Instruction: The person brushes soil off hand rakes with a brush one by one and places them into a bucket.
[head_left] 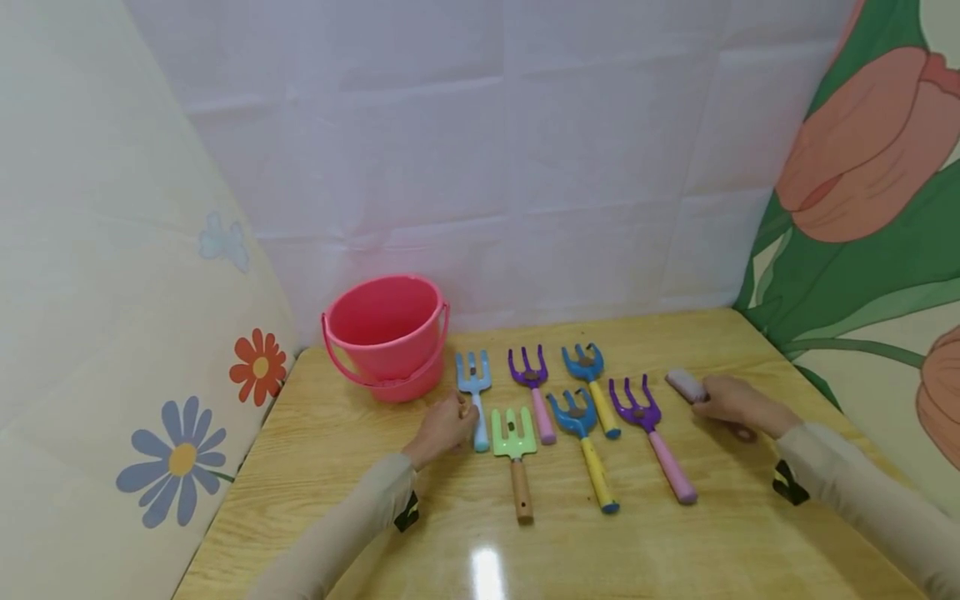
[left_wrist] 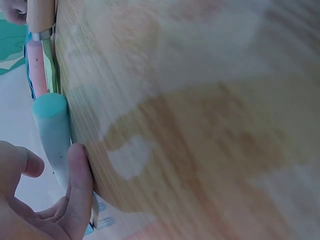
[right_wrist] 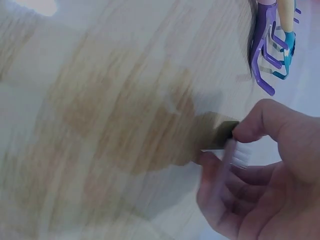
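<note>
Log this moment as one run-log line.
left hand: at light-blue three-pronged fork | right hand: holds pale-bristled brush | green wooden-handled fork: on wood-grain table | round pink bucket: upright

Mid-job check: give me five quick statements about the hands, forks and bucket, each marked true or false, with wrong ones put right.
1. The right hand holds a brush. True.
2. The bucket lies on its side. False: the pink bucket stands upright.
3. The left hand is beside the light-blue fork. True.
4. The green fork's handle is yellow. False: the green fork has a brown handle.
5. In the head view, the pink bucket is left of the green fork. True.
</note>
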